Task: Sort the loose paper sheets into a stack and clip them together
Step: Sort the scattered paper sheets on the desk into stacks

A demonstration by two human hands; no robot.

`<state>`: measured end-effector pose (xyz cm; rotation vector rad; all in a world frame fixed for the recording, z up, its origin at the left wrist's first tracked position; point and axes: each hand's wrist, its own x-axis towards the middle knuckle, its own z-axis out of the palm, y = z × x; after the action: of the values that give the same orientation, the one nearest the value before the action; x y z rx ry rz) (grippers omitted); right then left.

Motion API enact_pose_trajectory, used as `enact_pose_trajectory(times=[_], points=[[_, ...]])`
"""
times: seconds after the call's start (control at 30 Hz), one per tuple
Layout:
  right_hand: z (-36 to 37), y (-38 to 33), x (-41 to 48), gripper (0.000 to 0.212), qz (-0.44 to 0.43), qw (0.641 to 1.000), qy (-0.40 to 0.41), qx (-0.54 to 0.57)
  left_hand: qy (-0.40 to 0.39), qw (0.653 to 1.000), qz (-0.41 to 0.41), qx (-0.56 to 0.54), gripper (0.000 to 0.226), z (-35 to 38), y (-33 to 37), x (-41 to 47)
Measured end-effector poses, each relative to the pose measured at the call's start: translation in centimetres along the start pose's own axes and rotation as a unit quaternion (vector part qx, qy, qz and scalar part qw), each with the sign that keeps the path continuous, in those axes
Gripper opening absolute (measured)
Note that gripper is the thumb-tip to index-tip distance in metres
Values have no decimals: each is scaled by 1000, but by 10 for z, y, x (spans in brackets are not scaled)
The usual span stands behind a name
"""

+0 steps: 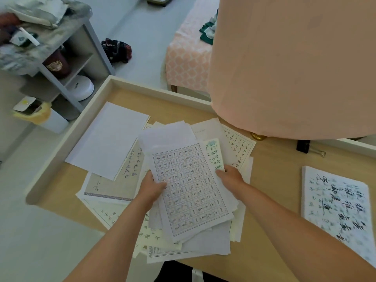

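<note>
Floor: pale grey floor (142, 23) runs along the left and behind the table.
Shelf unit: a grey open shelf unit (97, 49) at far left, with blurred papers and cloth heaped on top.
Shelf contents: a dark red cylindrical container (58, 64) on one shelf and a white round tub (81, 88) on the shelf below.
Bin: a small bin lined with a yellow bag (38, 115) beside the unit, with a white carton in it.
Table: a light wooden table with a raised white rim (61, 143).
Loose sheets: cream and white paper sheets (109, 188) spread overlapping on the table's left half, with a blank white sheet (107, 139) on top.
Left hand (151, 189): grips the left edge of a gathered stack topped by a grid-printed sheet (191, 190), thumb on top.
Right hand (232, 177): pinches the stack's right edge, the fingers underneath hidden.
Bench: a pink patterned cloth (187, 64) covers a bench behind the table.
Lamp: a large pink fabric lampshade (295, 68) at the table's far side.
Clip: a black binder clip (305, 147) on the wood near the lamp.
Right pile: white sheets with bold black brush writing (335, 202), well apart from the hands.
</note>
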<state>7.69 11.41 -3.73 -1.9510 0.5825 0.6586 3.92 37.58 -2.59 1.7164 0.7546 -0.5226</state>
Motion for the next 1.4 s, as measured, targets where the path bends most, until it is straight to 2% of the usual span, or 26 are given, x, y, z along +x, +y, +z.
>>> enact_pose_trajectory(times=[0.1,0.17,0.27,0.3,0.4,0.43,0.53,0.63,0.7,0.73,0.77,0.87,0.93,1.07,1.17,1.3,1.4], points=[[-6,4,-2,23,-19,999,40,-1,-81,995,-45,-44,39,-11,0,0],[-4,6,-4,25,-23,999,34,17,-129,987,-83,-55,43,-13,1,1],[0,5,-11,21,-31,999,3,-9,-115,986,-122,-11,38,-8,1,4],[1,3,-14,21,-22,1000,-11,-12,-97,987,-130,3,46,-7,-2,9],[7,0,-19,29,-1,997,-80,-19,-66,991,-116,27,102,-2,-21,34],[11,-2,-20,32,-6,993,-108,-41,-50,992,-110,36,106,1,-17,29],[19,-3,-21,36,-20,992,-104,-70,-4,996,-87,3,74,6,-5,12],[14,-5,-24,34,-57,998,-6,-31,-49,996,-49,-50,79,-6,-4,2],[4,-6,-24,60,-62,998,15,28,-94,992,-16,-83,53,-14,5,-13],[-2,-8,-26,72,-54,996,0,64,-114,989,-4,-96,39,-17,9,-20],[-6,-11,-27,76,-43,995,-27,83,-132,986,9,-106,34,-18,11,-24],[-15,-21,-38,47,-66,990,-105,62,-152,980,44,-122,35,-16,22,-36],[-17,-31,-47,40,-102,991,-72,58,-130,982,60,-122,34,-12,33,-45],[-32,-50,-69,35,-153,970,45,183,-77,976,137,-147,33,-6,64,-68],[-46,-55,-83,31,-190,952,76,229,-45,968,193,-154,30,2,80,-83],[-59,-48,-100,28,-212,955,62,200,9,960,222,-171,34,21,87,-103],[-60,-34,-103,42,-205,966,31,155,39,956,233,-173,40,33,79,-113]])
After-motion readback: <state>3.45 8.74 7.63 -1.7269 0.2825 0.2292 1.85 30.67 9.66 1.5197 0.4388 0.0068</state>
